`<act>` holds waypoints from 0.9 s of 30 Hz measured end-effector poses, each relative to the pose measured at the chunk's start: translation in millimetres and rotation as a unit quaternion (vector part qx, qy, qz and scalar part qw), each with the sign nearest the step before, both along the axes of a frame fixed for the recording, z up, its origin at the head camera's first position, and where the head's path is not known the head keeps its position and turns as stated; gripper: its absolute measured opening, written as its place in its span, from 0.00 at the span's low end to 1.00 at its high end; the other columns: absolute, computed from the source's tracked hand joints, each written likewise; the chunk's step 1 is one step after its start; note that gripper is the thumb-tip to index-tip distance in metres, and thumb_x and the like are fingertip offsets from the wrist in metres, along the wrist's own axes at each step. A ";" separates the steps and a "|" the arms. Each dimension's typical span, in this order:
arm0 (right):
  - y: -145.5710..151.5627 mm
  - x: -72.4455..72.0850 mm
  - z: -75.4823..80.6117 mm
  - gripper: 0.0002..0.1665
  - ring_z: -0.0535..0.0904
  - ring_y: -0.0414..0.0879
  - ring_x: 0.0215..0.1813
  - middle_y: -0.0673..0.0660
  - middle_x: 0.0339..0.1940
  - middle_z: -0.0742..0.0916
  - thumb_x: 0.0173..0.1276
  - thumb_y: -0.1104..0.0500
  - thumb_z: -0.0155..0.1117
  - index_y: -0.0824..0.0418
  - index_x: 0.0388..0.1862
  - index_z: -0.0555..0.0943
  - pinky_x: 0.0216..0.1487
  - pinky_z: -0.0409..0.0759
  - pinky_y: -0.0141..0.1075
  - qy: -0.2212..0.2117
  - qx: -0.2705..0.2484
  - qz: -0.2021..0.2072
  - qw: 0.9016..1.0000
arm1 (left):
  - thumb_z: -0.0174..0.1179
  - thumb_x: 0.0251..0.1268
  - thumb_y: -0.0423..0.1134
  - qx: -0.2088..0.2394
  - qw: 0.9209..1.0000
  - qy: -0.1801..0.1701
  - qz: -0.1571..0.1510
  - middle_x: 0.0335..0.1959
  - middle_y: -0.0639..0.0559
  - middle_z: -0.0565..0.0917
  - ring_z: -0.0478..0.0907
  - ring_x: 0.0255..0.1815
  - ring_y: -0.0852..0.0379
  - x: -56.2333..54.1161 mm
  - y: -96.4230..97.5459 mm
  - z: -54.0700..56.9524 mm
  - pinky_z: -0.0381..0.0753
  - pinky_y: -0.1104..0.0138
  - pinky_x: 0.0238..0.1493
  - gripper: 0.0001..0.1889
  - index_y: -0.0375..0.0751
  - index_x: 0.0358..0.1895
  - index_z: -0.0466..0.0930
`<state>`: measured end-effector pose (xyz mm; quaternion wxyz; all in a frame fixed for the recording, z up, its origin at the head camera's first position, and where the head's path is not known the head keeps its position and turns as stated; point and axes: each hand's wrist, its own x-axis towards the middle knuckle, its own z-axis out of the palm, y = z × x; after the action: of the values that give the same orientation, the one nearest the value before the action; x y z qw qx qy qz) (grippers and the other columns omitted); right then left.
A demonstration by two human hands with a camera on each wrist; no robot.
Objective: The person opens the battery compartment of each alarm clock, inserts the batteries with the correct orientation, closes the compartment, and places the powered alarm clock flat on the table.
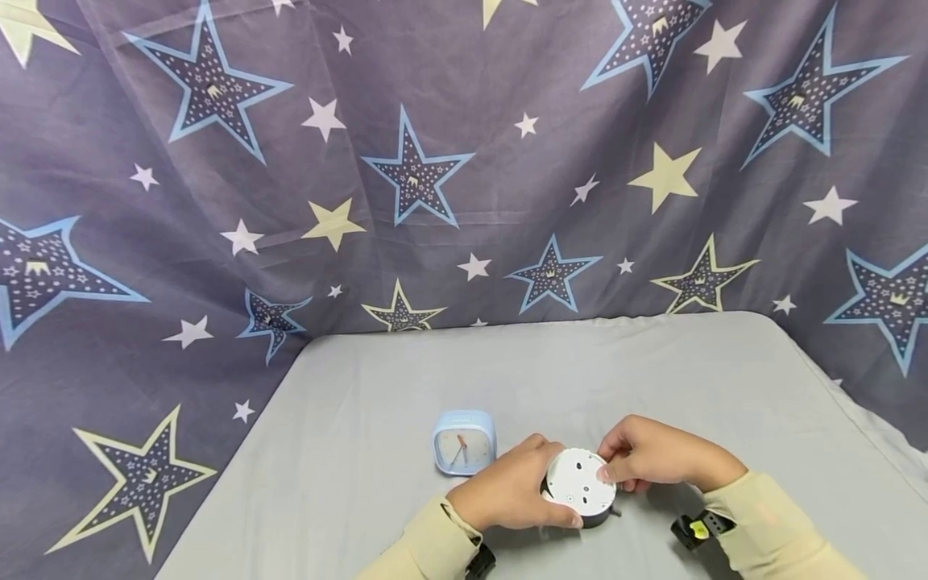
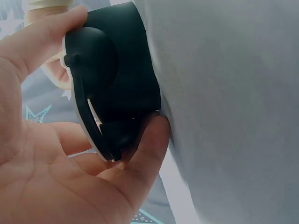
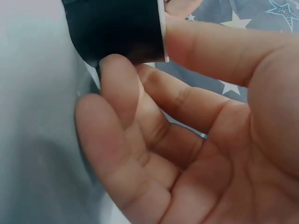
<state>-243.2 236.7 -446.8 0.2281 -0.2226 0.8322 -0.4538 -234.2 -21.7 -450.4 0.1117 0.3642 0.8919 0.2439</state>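
A round black alarm clock (image 1: 582, 486) lies with its white back plate facing up on the grey cloth. Small holes and knobs dot that plate. My left hand (image 1: 513, 488) grips the clock from its left side, thumb along the near rim. In the left wrist view a black bell dome (image 2: 99, 53) and a thin curved handle (image 2: 88, 114) show on the clock's side. At the right edge my right hand (image 1: 656, 457) pinches the clock, thumb on the white plate and curled fingers (image 3: 119, 86) against the black side. The clock's dial is hidden underneath.
A light blue square alarm clock (image 1: 465, 443) stands just left of and behind the black one, its dial towards me. Grey cloth (image 1: 406, 370) covers the table. A dark star-patterned curtain (image 1: 449, 266) hangs behind and at both sides.
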 end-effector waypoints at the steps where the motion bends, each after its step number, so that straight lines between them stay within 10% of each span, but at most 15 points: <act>1: -0.1 -0.1 0.2 0.06 0.79 0.44 0.23 0.55 0.22 0.84 0.66 0.58 0.73 0.61 0.34 0.88 0.25 0.82 0.39 -0.002 -0.001 -0.002 1.000 | 0.78 0.50 0.60 -0.002 1.000 0.001 0.000 0.47 0.62 0.76 0.72 0.41 0.71 -0.1 -0.1 0.0 0.74 0.77 0.45 0.37 0.50 0.62 0.77; 27: -8.7 2.5 4.1 0.03 0.77 0.40 0.20 0.51 0.17 0.82 0.61 0.65 0.74 0.61 0.29 0.86 0.23 0.82 0.37 0.021 0.021 -0.030 0.999 | 0.76 0.52 0.62 -0.023 0.999 0.029 -0.016 0.52 0.57 0.77 0.72 0.41 0.70 -2.1 1.1 0.7 0.74 0.78 0.43 0.39 0.44 0.63 0.76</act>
<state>-240.7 228.0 -442.7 0.2018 -0.2021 0.8522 -0.4383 -236.3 -20.6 -449.7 0.0977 0.3823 0.8944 0.2108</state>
